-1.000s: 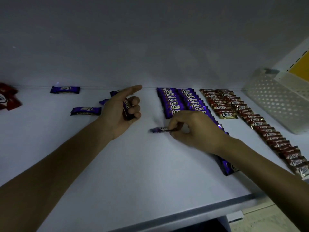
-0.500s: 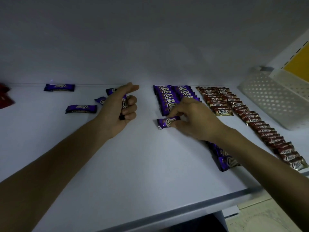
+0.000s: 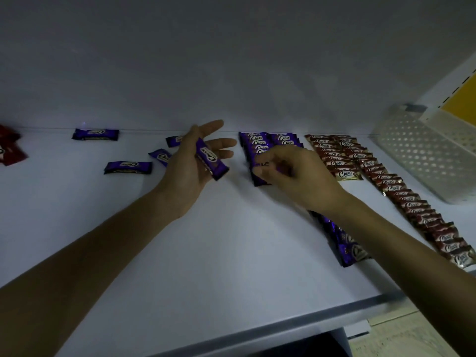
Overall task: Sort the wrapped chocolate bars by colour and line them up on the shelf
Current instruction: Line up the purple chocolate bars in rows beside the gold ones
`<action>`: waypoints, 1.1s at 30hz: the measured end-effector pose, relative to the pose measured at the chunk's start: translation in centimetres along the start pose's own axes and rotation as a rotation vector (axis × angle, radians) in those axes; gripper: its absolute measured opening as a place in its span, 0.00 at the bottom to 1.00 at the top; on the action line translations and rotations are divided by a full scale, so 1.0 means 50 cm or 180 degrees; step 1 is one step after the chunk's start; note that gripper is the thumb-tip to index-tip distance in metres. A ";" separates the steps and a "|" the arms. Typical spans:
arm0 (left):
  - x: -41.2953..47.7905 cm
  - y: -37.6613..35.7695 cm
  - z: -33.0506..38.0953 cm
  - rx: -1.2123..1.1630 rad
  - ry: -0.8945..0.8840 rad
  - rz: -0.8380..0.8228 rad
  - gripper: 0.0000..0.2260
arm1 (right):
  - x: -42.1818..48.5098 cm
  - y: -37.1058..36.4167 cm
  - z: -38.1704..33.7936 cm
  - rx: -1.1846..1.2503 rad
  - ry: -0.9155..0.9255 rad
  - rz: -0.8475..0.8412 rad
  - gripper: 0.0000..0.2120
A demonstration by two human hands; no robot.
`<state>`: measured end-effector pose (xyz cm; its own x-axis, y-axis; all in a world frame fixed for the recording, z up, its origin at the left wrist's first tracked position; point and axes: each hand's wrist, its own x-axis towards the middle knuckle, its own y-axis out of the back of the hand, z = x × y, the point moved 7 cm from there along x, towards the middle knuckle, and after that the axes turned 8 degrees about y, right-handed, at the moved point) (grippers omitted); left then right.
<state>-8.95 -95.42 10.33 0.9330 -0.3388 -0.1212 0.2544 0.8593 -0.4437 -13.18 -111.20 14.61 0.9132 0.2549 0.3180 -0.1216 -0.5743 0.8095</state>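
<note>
My left hand (image 3: 190, 163) hovers palm up over the white shelf (image 3: 180, 253), its fingers straight, and a purple chocolate bar (image 3: 211, 159) lies across them. My right hand (image 3: 293, 173) pinches another purple bar (image 3: 260, 167) at the near end of the left purple row (image 3: 255, 141). A second purple row (image 3: 286, 139) runs under my right arm to the shelf front (image 3: 347, 249). Two brown rows (image 3: 334, 158) (image 3: 414, 204) lie to the right. Loose purple bars (image 3: 95, 134) (image 3: 128, 167) (image 3: 160, 156) (image 3: 173, 140) lie to the left.
Red wrapped bars (image 3: 10, 149) sit at the far left edge. A white perforated basket (image 3: 422, 153) stands at the back right, beside the long brown row. The shelf's front lip (image 3: 257, 328) runs across below my arms. The back wall is close behind the rows.
My right hand carried its purple bar from the middle of the shelf back to the near end of the left purple row. My left hand's fingers uncurled, leaving its bar lying on them.
</note>
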 end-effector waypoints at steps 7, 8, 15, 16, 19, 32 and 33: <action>-0.018 -0.044 0.013 0.0701 -0.0591 -0.0202 0.14 | 0.007 -0.056 -0.090 0.1979 -0.0061 0.0066 0.04; -0.018 -0.044 0.017 0.0738 -0.0662 -0.0163 0.17 | 0.009 -0.053 -0.085 0.1976 -0.0089 0.0132 0.05; -0.002 0.044 0.061 0.1039 -0.1171 0.0967 0.17 | -0.050 -0.053 -0.060 -0.0533 0.0896 -0.0372 0.11; -0.002 0.050 0.055 0.1184 -0.1203 0.0991 0.12 | -0.060 -0.059 -0.056 -0.0524 0.0922 -0.0494 0.14; 0.003 0.056 0.037 0.1651 -0.1289 0.0930 0.06 | -0.064 -0.049 -0.049 -0.0384 0.0915 -0.0474 0.17; 0.011 0.047 0.021 0.2433 -0.1154 0.0840 0.04 | -0.047 -0.057 -0.048 -0.0211 0.0638 -0.1046 0.14; 0.011 0.046 0.021 0.2464 -0.1170 0.0847 0.04 | -0.047 -0.058 -0.055 -0.0170 0.0691 -0.1057 0.16</action>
<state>-7.59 -93.22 10.19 0.9743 -0.0617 0.2164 -0.0056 0.9547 0.2975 -16.06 -108.01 12.87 0.8034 0.5817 0.1269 0.1411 -0.3931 0.9086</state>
